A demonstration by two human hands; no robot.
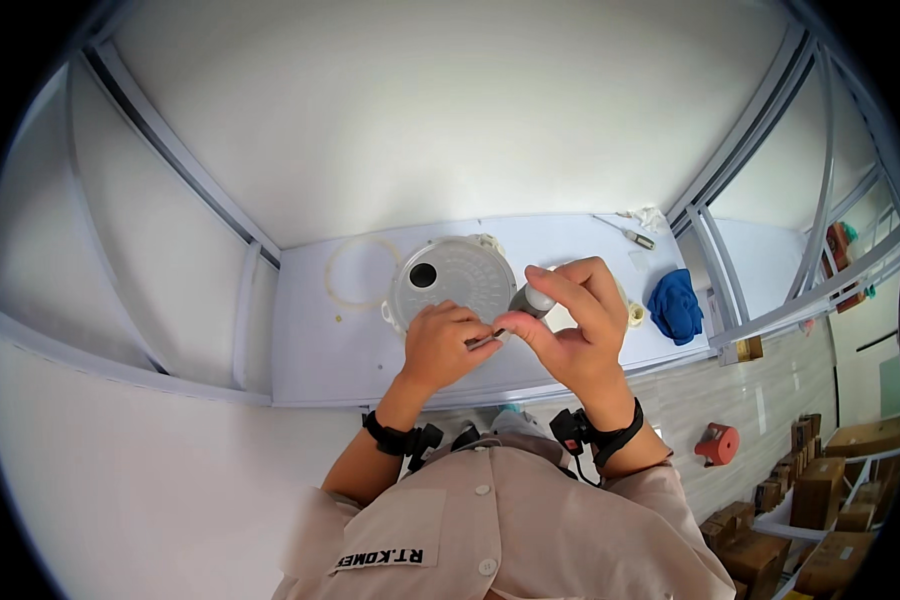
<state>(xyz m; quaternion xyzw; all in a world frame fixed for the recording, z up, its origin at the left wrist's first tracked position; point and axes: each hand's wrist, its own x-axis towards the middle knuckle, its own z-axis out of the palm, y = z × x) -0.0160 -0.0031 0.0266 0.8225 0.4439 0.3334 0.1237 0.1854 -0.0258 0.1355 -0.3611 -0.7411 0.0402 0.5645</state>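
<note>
My right hand [582, 325] is closed around the grey handle of a screwdriver [531, 303], its pale rounded end facing up toward me. Close beside it, my left hand [440, 345] pinches at the lower end of the tool, near its shaft. What the tip touches is hidden by the fingers. Behind my left hand lies a round grey metal lid-like part [460, 270] with pale lugs on its rim and a dark round spot on its left side. A pale plastic part [635, 313] is mostly covered by my right hand.
A thin cream ring [332, 272] lies left of the round part. To the right are a crumpled blue cloth [676, 306] and a second screwdriver [638, 239]. Metal frame posts [735, 150] flank the white table [310, 350]. A red stool [717, 445] and cardboard boxes [818, 492] stand on the floor.
</note>
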